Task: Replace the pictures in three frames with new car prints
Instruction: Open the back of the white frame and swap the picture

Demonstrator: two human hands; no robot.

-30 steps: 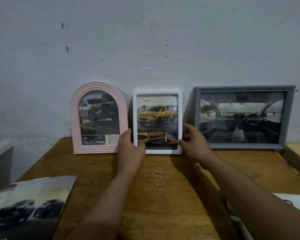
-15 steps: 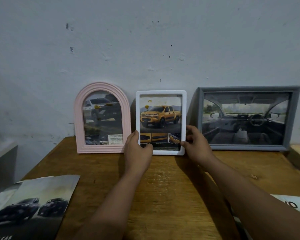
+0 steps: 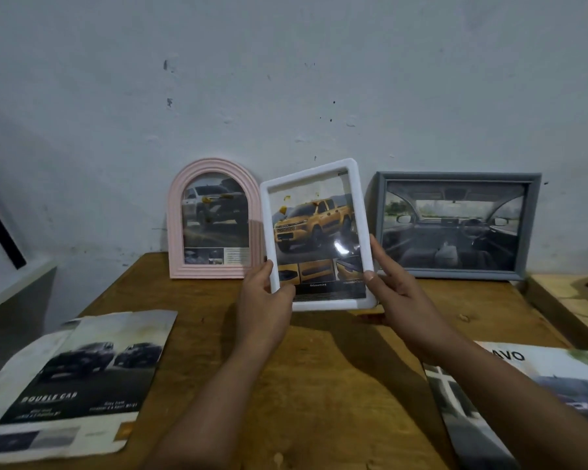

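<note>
Holding the white frame (image 3: 316,232) off the bench (image 3: 319,385), left hand (image 3: 263,300) gripping its lower-left edge, right hand (image 3: 392,286) its lower-right. Long axis runs upright, top tilted right. It sits between both hands, ahead of me, equally near each.
</note>
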